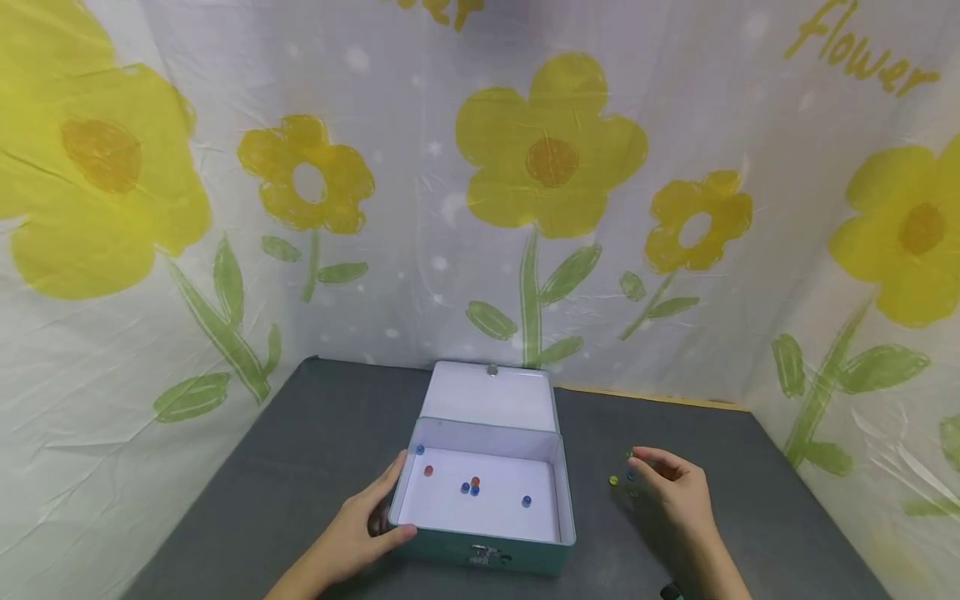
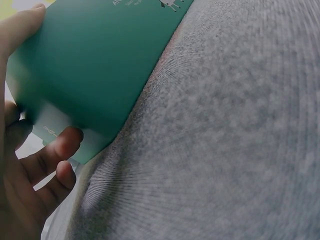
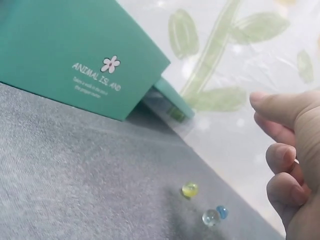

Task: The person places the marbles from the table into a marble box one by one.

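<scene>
A green tin box (image 1: 487, 550) with a white inside lies with its lid (image 1: 491, 396) folded back. My left hand (image 1: 360, 525) grips the box's near left corner, thumb on the front rim and fingers along the left side. Inside are several glass marbles, among them a red marble (image 1: 428, 471) and a dark blue marble (image 1: 527, 501). Right of the box, my right hand (image 1: 678, 492) pinches a small green marble (image 1: 630, 454) between thumb and forefinger. Below it on the table are a yellow marble (image 3: 190, 190), a clear marble (image 3: 211, 217) and a blue marble (image 3: 222, 212).
The dark grey table (image 1: 322, 442) reaches back to a white curtain (image 1: 412, 250) printed with yellow flowers, which also hangs along both sides. A small black object (image 1: 671, 591) lies at the near edge by the right forearm.
</scene>
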`<state>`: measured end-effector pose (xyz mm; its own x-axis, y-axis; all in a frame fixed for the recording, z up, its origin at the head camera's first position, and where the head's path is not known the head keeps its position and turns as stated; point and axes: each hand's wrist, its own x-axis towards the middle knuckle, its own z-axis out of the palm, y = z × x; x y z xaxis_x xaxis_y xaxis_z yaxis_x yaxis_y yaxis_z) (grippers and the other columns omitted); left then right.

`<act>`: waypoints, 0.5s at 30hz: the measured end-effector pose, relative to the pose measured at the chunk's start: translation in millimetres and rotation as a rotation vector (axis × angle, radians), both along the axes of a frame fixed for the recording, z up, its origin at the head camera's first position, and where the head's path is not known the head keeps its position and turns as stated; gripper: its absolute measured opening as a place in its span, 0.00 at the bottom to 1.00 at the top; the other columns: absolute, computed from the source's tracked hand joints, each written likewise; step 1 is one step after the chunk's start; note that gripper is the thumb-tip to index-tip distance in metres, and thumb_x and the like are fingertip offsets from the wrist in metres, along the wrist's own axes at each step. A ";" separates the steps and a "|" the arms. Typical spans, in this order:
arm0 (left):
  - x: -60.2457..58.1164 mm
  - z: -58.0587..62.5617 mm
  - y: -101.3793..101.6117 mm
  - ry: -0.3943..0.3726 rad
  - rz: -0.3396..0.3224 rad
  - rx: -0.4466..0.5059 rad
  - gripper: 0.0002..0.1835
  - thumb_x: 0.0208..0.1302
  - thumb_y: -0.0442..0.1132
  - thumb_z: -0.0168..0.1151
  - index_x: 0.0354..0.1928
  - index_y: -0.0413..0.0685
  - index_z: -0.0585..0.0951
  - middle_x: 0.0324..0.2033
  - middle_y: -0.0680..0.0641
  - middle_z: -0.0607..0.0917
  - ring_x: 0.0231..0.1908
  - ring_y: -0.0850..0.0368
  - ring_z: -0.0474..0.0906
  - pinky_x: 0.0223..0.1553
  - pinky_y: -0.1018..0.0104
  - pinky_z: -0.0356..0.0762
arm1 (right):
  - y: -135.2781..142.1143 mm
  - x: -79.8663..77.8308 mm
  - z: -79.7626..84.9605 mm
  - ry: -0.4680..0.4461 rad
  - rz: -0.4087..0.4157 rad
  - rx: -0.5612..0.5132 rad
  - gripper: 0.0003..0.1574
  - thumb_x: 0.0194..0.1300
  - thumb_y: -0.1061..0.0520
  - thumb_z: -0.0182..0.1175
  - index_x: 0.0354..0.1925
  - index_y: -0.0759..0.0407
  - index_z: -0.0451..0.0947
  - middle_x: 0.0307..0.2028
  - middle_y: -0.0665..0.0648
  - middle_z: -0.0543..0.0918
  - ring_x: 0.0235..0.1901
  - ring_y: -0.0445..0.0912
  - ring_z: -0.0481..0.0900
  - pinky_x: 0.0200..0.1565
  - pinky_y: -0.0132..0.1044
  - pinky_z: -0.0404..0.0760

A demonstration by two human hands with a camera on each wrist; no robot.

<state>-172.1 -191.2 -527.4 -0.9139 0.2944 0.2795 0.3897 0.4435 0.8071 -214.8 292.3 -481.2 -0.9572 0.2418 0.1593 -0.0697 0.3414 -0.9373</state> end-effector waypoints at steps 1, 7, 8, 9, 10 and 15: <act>0.3 -0.3 0.4 -0.004 -0.006 0.001 0.51 0.65 0.44 0.76 0.84 0.52 0.59 0.77 0.37 0.67 0.28 0.69 0.69 0.31 0.70 0.73 | -0.3 0.6 0.6 -0.003 0.000 0.000 0.24 0.68 0.50 0.75 0.54 0.65 0.88 0.39 0.40 0.90 0.38 0.39 0.84 0.36 0.31 0.77; 1.7 -1.6 1.7 -0.016 -0.014 0.007 0.51 0.65 0.43 0.76 0.84 0.51 0.58 0.79 0.37 0.64 0.28 0.68 0.69 0.31 0.70 0.74 | -2.6 0.0 0.5 -0.001 0.008 0.008 0.22 0.69 0.52 0.74 0.54 0.64 0.88 0.40 0.42 0.91 0.38 0.39 0.84 0.36 0.31 0.78; 1.4 -1.7 1.4 -0.014 -0.012 0.007 0.51 0.65 0.43 0.76 0.84 0.51 0.58 0.78 0.37 0.65 0.28 0.68 0.69 0.31 0.70 0.74 | -3.6 -0.6 0.4 0.003 0.011 0.006 0.22 0.68 0.52 0.74 0.54 0.65 0.88 0.40 0.43 0.91 0.37 0.40 0.84 0.35 0.32 0.77; 1.1 -1.8 1.0 -0.015 -0.009 0.008 0.51 0.65 0.43 0.76 0.84 0.51 0.58 0.78 0.37 0.65 0.28 0.68 0.69 0.31 0.70 0.74 | -4.6 -1.4 0.4 0.005 0.013 0.008 0.21 0.69 0.52 0.74 0.54 0.65 0.88 0.40 0.44 0.91 0.36 0.41 0.83 0.33 0.32 0.76; 0.7 -2.0 0.6 -0.013 -0.007 0.007 0.51 0.65 0.43 0.76 0.84 0.51 0.59 0.78 0.37 0.66 0.28 0.68 0.69 0.31 0.70 0.74 | -5.6 -2.3 0.4 0.007 0.015 0.007 0.22 0.68 0.52 0.75 0.54 0.64 0.88 0.40 0.44 0.91 0.36 0.42 0.83 0.33 0.32 0.75; -1.4 -2.6 -0.7 0.000 -0.003 0.004 0.51 0.65 0.44 0.77 0.84 0.51 0.59 0.76 0.37 0.68 0.28 0.68 0.69 0.31 0.70 0.73 | -12.8 -6.4 4.7 0.020 0.037 0.002 0.22 0.68 0.52 0.75 0.55 0.64 0.88 0.41 0.43 0.90 0.39 0.43 0.84 0.36 0.33 0.78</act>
